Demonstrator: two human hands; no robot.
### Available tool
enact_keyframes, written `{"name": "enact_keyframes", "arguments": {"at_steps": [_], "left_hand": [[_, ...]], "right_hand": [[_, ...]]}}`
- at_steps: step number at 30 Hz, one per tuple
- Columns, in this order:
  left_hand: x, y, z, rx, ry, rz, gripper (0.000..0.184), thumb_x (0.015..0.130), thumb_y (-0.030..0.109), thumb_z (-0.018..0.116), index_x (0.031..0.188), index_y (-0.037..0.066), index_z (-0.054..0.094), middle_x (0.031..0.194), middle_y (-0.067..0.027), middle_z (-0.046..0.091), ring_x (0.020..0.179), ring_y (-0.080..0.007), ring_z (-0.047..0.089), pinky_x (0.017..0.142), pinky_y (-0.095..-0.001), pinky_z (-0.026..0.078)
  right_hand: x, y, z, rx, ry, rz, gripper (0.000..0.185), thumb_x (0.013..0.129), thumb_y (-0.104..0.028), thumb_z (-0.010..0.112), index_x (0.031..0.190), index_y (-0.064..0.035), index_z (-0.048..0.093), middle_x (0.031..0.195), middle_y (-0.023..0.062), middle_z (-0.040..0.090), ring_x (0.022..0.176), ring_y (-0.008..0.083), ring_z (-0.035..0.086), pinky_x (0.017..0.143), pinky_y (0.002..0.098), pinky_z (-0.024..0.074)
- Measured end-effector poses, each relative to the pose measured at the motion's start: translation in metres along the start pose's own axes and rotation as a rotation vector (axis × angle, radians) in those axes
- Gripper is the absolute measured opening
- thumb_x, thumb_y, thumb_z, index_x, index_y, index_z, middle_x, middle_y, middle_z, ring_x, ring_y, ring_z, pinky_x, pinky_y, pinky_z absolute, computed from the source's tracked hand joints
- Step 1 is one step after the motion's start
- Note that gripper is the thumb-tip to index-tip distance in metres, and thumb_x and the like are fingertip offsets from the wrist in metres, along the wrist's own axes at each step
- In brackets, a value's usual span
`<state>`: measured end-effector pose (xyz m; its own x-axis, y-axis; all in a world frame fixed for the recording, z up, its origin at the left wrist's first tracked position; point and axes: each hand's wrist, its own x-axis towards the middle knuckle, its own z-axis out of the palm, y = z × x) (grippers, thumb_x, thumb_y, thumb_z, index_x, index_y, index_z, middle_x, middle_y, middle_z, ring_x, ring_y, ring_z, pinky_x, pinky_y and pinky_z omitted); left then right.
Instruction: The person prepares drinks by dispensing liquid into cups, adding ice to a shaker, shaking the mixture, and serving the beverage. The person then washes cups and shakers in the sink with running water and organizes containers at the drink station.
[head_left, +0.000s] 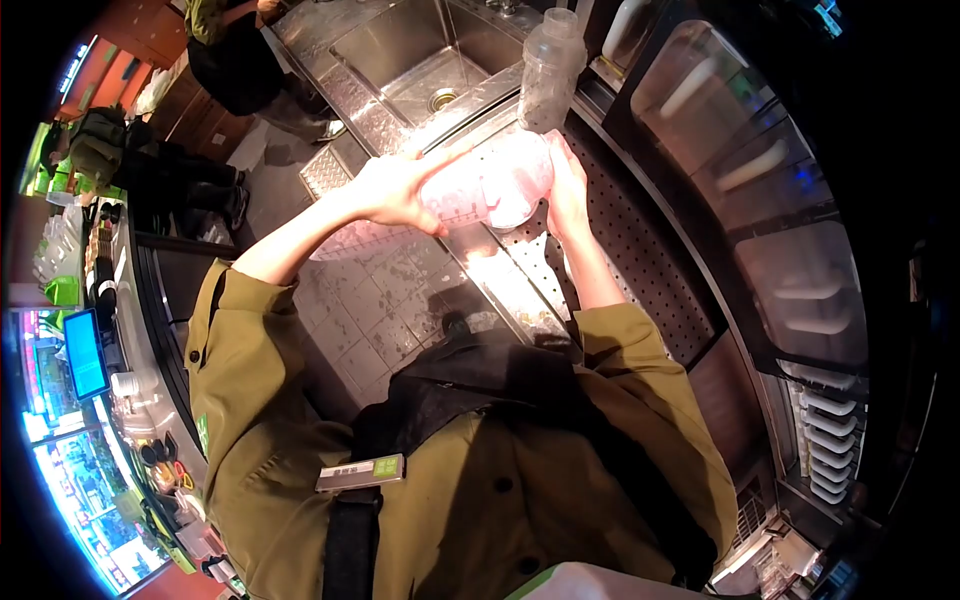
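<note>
Head view: two bare hands hold one clear plastic cup (462,195) tilted on its side, up in front of the body near the sink (385,50). The left hand (392,192) is partly open, thumb and fingers spread around the cup's nearer side; the right hand (566,190) curves its fingers about the opposite end, though glare blurs exactly how tightly they close. Printed measuring lines run along the cup's smooth, pink-lit wall; a further clear, marked piece (365,240) shows beneath the left wrist, and whether it belongs to the same cup cannot be told. One tall see-through bottle (552,65), narrower at its neck, stands upright just beyond the right hand. The single sink is a squarish basin of shiny metal with one round drain (442,99). A dark panel (640,230) dotted with rows of small round holes lies to the right, and square grey tiles (365,320), wet in patches, cover the floor. Two other people, one (235,60) near the sink and one (110,150) farther left, stand in dark clothing.
</note>
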<state>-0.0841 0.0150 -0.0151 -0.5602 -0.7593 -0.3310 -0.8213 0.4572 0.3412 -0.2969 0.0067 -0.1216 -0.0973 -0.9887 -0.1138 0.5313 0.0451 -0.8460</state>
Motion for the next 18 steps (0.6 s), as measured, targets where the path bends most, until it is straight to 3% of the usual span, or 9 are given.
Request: {"name": "enact_keyframes", "arguments": {"at_steps": [4, 10, 13, 18], "left_hand": [[0.0, 0.005, -0.004, 0.033, -0.01, -0.01, 0.101, 0.055, 0.043, 0.073, 0.137, 0.028, 0.016, 0.102, -0.0256, 0.048, 0.091, -0.0409, 0.052, 0.079, -0.0439, 0.043], [0.001, 0.006, -0.008, 0.071, -0.03, -0.028, 0.101, 0.054, 0.042, 0.073, 0.137, 0.029, 0.016, 0.1, -0.0245, 0.048, 0.087, -0.0394, 0.053, 0.078, -0.0433, 0.044], [0.002, 0.005, -0.008, 0.071, -0.024, -0.021, 0.101, 0.054, 0.042, 0.073, 0.137, 0.029, 0.016, 0.1, -0.0245, 0.048, 0.086, -0.039, 0.054, 0.077, -0.043, 0.045], [0.003, 0.009, -0.012, 0.102, -0.045, -0.023, 0.102, 0.054, 0.041, 0.073, 0.137, 0.03, 0.016, 0.101, -0.0251, 0.047, 0.085, -0.0382, 0.055, 0.076, -0.0423, 0.046]], "right_hand": [[0.005, 0.007, -0.007, -0.039, -0.061, 0.011, 0.039, 0.091, -0.027, 0.043, 0.115, 0.0034, 0.045, 0.109, 0.0107, 0.054, 0.099, 0.0168, 0.054, 0.084, 0.0295, 0.0443], [0.004, 0.007, -0.005, -0.023, -0.021, 0.008, 0.048, 0.088, -0.033, 0.049, 0.113, 0.0079, 0.046, 0.106, 0.0125, 0.055, 0.096, 0.016, 0.053, 0.085, 0.027, 0.0409], [-0.005, -0.004, 0.003, -0.115, 0.012, -0.022, 0.048, 0.09, -0.031, 0.045, 0.12, 0.0057, 0.041, 0.117, 0.0126, 0.049, 0.108, 0.018, 0.048, 0.094, 0.0301, 0.036], [-0.005, -0.005, 0.001, -0.133, 0.007, 0.019, 0.051, 0.09, -0.03, 0.045, 0.123, 0.0068, 0.038, 0.123, 0.0141, 0.045, 0.113, 0.0185, 0.043, 0.097, 0.0298, 0.0321]]}}
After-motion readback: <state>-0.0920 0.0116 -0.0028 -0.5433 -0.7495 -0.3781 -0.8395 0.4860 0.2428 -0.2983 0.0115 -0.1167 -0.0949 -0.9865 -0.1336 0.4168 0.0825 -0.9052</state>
